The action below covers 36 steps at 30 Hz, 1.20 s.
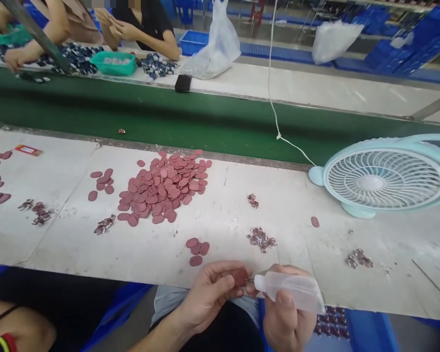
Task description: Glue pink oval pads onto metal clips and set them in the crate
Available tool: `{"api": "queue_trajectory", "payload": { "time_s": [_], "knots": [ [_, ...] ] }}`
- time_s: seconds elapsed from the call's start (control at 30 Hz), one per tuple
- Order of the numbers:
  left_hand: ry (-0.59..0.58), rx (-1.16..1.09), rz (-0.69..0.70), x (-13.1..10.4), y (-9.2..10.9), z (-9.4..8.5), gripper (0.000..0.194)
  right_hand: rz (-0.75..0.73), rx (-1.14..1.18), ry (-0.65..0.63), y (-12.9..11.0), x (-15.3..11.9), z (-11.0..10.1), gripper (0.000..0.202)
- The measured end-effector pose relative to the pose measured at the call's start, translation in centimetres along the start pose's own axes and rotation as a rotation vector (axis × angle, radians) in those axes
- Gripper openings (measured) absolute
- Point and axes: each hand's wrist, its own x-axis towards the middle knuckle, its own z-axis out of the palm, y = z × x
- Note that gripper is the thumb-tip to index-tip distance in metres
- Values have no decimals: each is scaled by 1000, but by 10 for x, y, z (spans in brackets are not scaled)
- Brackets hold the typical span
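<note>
Between thumb and fingers, my left hand (209, 293) pinches a reddish-brown oval piece (240, 277). My right hand (288, 318) is wrapped round a translucent squeeze bottle (293, 289), which lies tilted sideways with its thin tip at the edge of the oval piece. Whether the tip touches the piece I cannot tell. Just beyond my left hand lie several loose oval pieces (197, 250), and past them a large heap of the same ovals (165, 183). A cluster of small shiny brown-and-white parts (261, 239) sits on the table beyond my right hand.
A light-blue fan (385, 176) stands at the right, its white cord (272, 88) hanging over the green conveyor belt (212, 124). More small shiny parts (359, 258) lie at the right. Co-workers' hands (122, 29) are busy across the belt, near a green basket (113, 63).
</note>
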Motion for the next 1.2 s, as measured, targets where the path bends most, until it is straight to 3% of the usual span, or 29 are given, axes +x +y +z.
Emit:
{"api": "queue_trajectory", "payload": {
  "time_s": [0.23,0.4,0.6,0.8,1.2],
  "knots": [
    [-12,9,-32,7,6,-6,38,16,-90,-34,3,6,4,23],
    [-4,-14,-44,11,8,-10,38,-77,-364,48,3,9,5,29],
    [3,-45,-63,14,10,-11,38,9,-150,64,-6,11,17,23],
    [-22,-41,-73,16,12,-8,39,-25,-191,40,-7,11,17,23],
    [-10,-23,-86,13,12,-9,39,-4,-49,-41,-20,18,22,21]
  ]
}}
